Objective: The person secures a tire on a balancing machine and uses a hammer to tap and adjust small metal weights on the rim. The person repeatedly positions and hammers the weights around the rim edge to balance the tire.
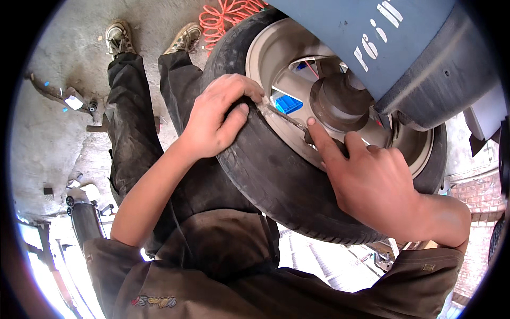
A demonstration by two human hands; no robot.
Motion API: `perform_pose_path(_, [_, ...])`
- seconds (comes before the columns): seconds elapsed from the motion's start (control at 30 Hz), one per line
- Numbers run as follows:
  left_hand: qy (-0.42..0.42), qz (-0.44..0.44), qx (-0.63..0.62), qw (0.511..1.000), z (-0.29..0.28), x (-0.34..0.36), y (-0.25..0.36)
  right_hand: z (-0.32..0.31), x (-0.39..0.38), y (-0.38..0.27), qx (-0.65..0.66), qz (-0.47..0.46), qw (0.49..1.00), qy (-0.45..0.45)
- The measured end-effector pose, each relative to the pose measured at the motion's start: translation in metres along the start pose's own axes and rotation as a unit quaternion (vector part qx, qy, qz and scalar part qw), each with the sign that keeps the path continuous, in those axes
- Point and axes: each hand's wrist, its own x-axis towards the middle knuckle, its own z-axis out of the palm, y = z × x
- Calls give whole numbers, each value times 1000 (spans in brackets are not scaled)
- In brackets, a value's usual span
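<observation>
A car wheel stands tilted in front of me, its black tyre (287, 181) around a beige alloy rim (265, 40). My left hand (215, 114) curls over the tyre's sidewall, its bent fingertips pressing at the rim's edge. In my right hand (372, 183) is a thin, narrow metal tool (291, 120); the index finger lies stretched along it. The tool's far tip meets the rim's lip beside my left fingertips. What my right palm wraps is hidden, and so is anything under the left fingertips. A dark round hub piece (340, 103) sits at the wheel's centre.
A blue-grey machine housing (340, 26) with a dark cover (446, 69) overhangs the wheel at upper right. An orange coiled hose (223, 21) lies beyond the tyre. Through the spokes shows a blue bin (288, 104). Scraps of litter (74, 100) lie on the concrete floor at left.
</observation>
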Motion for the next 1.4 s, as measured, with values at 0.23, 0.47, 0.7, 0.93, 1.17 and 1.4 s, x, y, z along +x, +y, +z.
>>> perform_pose_path(0.23, [11, -21, -1, 1000, -1, 0, -1, 24, 0, 16, 85, 16, 995, 40])
perform_pose_path(0.47, [-3, -33, 15, 999, 0, 0, 3, 37, 3, 26, 177, 21, 982, 58])
perform_pose_path(0.7, [-40, -17, 12, 999, -4, 1, 4, 21, -15, 35, 116, 18, 993, 31])
perform_pose_path(0.93, [-73, -6, 86, 994, -20, 17, -46, 27, -13, 38, 95, 5, 994, 52])
perform_pose_path(1.17, [88, -212, -111, 967, -20, 26, -106, 20, -8, 34, 55, 8, 997, 44])
perform_pose_path(1.4, [178, -445, -520, 707, -5, 16, -155, 5, 2, 34, 45, -15, 998, 40])
